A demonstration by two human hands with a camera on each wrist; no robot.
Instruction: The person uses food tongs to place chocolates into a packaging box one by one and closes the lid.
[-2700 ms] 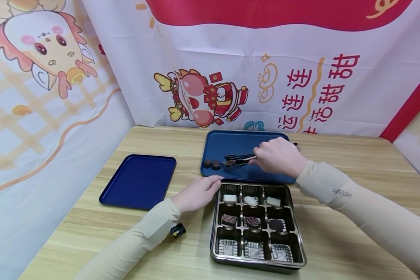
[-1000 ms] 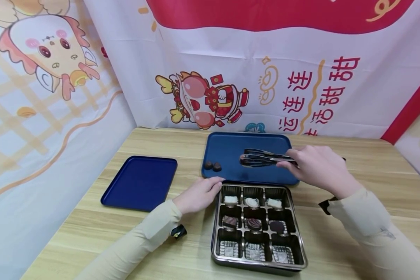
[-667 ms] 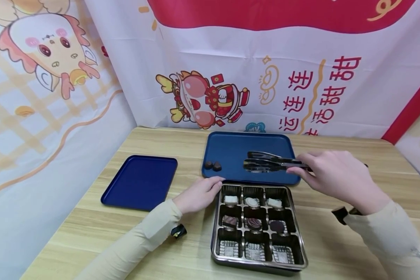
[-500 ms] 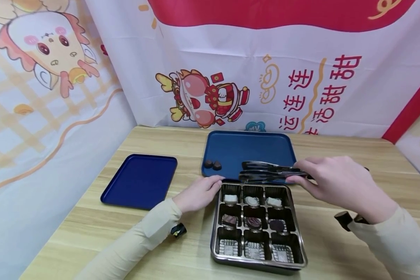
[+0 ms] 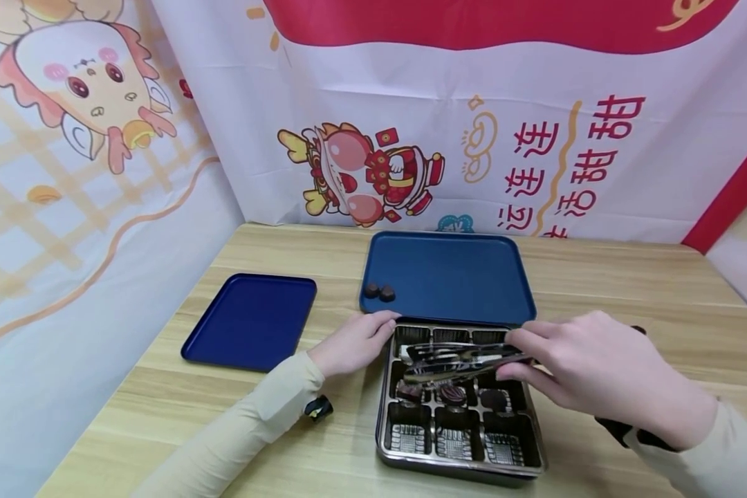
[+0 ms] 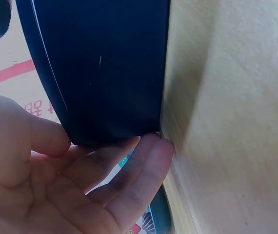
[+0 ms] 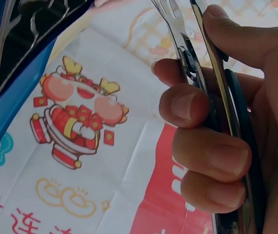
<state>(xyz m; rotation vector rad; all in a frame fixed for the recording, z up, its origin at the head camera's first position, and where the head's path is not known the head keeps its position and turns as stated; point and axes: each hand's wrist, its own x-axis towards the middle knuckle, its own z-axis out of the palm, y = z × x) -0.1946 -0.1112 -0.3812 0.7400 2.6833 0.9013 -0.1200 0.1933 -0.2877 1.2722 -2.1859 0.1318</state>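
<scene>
Behind the box (image 5: pixel 460 470) sits a big blue tray (image 5: pixel 454 266) with two dark chocolates (image 5: pixel 387 294), navy tray (image 5: pixel 252 318) off left, and the tongs (image 5: pixel 436 374) kinda block the white pieces (image 5: pixel 404 353). Right hand (image 5: pixel 604 363) is wrapped round the tongs, left hand's (image 5: pixel 351 344) loosely bent fingers touch the box's corner. Tongs were by the big tray's near edge half a second ago, now they're over the box.

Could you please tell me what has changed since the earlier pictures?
The tongs, gripped in the right hand, have moved from above the larger blue tray toward the person, now over the compartment box; whether they hold anything is unclear. The left hand remains at the box's far left corner. The larger tray's two chocolates and the smaller tray stayed put.
</scene>
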